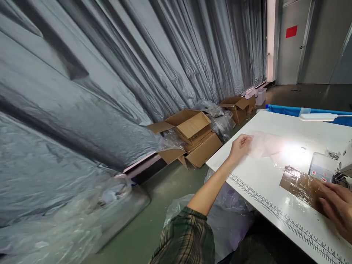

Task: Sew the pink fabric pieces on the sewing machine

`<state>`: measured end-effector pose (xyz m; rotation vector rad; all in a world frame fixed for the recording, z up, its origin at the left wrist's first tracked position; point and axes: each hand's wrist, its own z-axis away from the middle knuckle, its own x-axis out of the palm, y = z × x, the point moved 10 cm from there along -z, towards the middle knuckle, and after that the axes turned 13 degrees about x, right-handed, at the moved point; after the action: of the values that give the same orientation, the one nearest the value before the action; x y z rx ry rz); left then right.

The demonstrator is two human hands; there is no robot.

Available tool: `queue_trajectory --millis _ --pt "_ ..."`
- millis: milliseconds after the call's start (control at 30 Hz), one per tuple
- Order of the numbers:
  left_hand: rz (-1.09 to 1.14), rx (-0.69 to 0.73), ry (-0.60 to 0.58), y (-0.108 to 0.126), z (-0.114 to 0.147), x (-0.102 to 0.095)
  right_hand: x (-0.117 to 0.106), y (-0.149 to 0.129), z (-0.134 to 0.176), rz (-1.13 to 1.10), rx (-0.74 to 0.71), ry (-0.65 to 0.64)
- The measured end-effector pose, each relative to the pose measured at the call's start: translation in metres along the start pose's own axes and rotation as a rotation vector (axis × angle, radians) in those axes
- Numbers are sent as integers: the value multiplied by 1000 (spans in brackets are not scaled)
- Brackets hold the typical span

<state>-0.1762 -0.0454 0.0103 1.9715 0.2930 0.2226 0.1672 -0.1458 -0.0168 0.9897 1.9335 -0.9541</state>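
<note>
My left hand (241, 147) is closed in a pinch at the left of the white table, on the edge of a thin clear plastic sheet (265, 146). The sheet is blurred and its far end fades into the lamp glare. At the right, my right hand (337, 205) rests with outstretched fingers on a flat brown piece in shiny clear plastic (298, 185). Part of that piece is hidden under the hand. Just beyond it stands a sewing machine (347, 161), cut off by the picture's right edge.
A printed ruler (275, 211) runs along the near edge of the white table (277, 123). A white lamp arm (317, 117) reaches over the far side. On the floor to the left are open cardboard boxes (192, 126) and plastic bags (110, 212), beside a grey curtain (132, 66).
</note>
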Motion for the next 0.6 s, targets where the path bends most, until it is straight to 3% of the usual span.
queue_trajectory --millis 67,133,200,267,333,400,533,600 --pt "38 -20 69 -6 -7 -11 9 -44 -19 -14 -140 -21" --pt "81 -48 135 -11 -9 -23 16 -76 -43 -29 -214 36" --pt "123 -77 197 -16 -9 -36 34 -94 -67 -25 -228 44" --pt "157 -103 274 -20 -9 -55 60 -100 -84 4 -209 -26" --pt "171 -120 391 -23 -11 -85 81 -99 -92 31 -183 -80" --pt "160 -122 550 -23 -12 -128 94 -96 -93 41 -171 -110" --pt "72 -56 871 -3 -2 -216 101 -92 -90 14 -167 -125" --pt "25 25 956 13 5 -239 101 -93 -91 5 -159 -139"
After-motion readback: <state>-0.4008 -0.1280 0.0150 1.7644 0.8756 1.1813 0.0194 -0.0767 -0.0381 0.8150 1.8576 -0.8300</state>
